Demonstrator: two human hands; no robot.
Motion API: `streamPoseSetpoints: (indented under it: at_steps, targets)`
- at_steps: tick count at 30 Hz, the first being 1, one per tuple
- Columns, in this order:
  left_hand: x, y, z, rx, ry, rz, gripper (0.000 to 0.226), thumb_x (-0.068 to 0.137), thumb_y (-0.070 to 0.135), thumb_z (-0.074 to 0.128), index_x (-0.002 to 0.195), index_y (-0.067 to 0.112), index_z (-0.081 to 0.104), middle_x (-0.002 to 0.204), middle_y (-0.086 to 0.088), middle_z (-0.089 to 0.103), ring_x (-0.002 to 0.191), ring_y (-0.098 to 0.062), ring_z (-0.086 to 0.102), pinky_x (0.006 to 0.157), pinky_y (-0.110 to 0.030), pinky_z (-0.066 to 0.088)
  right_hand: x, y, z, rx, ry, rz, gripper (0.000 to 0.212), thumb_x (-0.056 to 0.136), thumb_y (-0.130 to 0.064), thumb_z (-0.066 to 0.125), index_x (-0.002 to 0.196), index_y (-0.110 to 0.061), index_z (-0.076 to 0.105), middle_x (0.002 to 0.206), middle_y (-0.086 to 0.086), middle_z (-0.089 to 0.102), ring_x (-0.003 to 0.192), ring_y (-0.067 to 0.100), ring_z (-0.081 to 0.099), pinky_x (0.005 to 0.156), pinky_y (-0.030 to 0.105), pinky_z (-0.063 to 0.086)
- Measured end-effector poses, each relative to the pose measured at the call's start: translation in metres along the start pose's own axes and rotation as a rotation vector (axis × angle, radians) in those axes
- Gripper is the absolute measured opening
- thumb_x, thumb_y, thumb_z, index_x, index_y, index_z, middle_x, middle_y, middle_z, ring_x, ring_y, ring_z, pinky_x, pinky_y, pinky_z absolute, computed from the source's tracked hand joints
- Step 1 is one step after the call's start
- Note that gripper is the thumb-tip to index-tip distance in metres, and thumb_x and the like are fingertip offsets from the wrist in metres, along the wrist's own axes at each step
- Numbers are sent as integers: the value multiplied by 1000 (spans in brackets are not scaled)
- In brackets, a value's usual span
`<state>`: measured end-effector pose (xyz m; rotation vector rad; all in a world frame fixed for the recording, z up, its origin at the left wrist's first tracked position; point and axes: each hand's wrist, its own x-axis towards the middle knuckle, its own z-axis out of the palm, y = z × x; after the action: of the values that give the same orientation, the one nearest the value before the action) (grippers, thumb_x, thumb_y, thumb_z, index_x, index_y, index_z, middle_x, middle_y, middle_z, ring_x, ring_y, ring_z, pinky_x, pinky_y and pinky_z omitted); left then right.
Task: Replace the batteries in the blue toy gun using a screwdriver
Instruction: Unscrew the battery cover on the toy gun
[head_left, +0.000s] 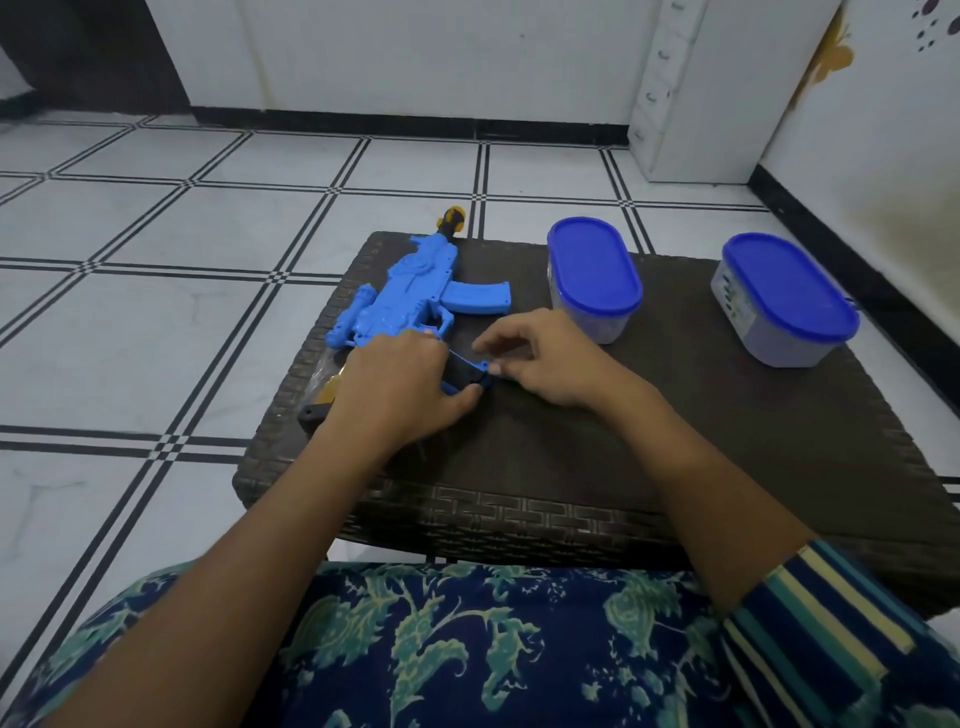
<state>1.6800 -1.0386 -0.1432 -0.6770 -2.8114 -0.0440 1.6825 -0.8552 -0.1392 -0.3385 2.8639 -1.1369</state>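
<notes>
Two hands met at the handle of the blue plastic toy gun (410, 291), which lay flat on the left part of the dark woven desk (571, 467). The left hand (400, 384) curled around the handle, and the right hand (545, 364) pinched its end with thumb and fingertip. An oval tub (595, 280) with a smooth blue lid stood near; a second tub (784, 299) stood further right.

The toy gun (405, 291) lies on the left part of the tabletop (571, 441), muzzle past the far edge. Both hands meet at its near end, the left hand (400, 384) over it, the right hand (540, 364) beside it. Right of it stand a near container (595, 270) and a far-right container (784, 296), well apart.
</notes>
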Motion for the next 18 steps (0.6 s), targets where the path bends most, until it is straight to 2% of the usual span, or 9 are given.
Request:
streamPoseSetpoints:
  at_steps: [3,6,9,11,12,14,16,18]
  targets:
    - [3,0,1,18,-4,97,51,83,62,43,94,17,64,91,-3,63,81,-25,60,65,-35,46,4,-2,-1,31,-78,-18,32,86,5,67,111,-14,73,111,0,72,106,10,66,93,33,56]
    - [6,0,2,21,-48,128,50,86,58,42,97,15,64,91,-6,62,77,-26,57,69,-37,46,6,-2,-2,29,-131,-26,34,83,4,70,111,-14,73,106,-3,72,103,11,67,91,35,57]
    - [6,0,-3,-40,-22,130,40,90,46,44,78,12,58,74,-8,55,64,-25,45,64,-37,43,7,0,-1,0,-108,-48,30,80,-2,76,107,-16,75,99,-5,73,95,11,69,89,37,58]
    - [8,-7,-4,-179,56,85,39,88,37,43,64,8,54,57,-7,48,58,-27,45,61,-39,42,6,0,0,-54,-94,-71,30,79,-9,79,107,-18,76,99,-4,75,93,12,69,87,40,57]
    - [7,-11,-5,-237,73,75,43,86,40,42,64,8,59,55,-6,52,58,-26,48,61,-38,42,6,0,0,-79,-90,-86,31,79,-11,79,108,-19,75,100,-3,75,93,13,68,87,41,57]
    - [4,-14,-6,-273,13,95,45,78,58,46,80,21,73,66,0,66,68,-20,58,68,-36,48,6,-1,0,-111,-99,-102,36,78,-11,80,113,-19,73,106,-3,74,98,12,66,90,39,55]
    - [2,-12,-2,-207,-57,101,49,69,69,56,92,29,71,79,4,68,80,-17,61,73,-36,51,6,-4,1,-123,-118,-95,44,77,-9,81,119,-17,70,113,-2,71,102,11,64,93,36,54]
    - [2,-11,3,-165,-49,69,51,67,69,60,95,27,68,85,5,67,86,-18,60,75,-37,51,8,-5,1,-132,-129,-93,47,76,-7,81,121,-16,68,114,0,70,102,12,63,92,34,54]
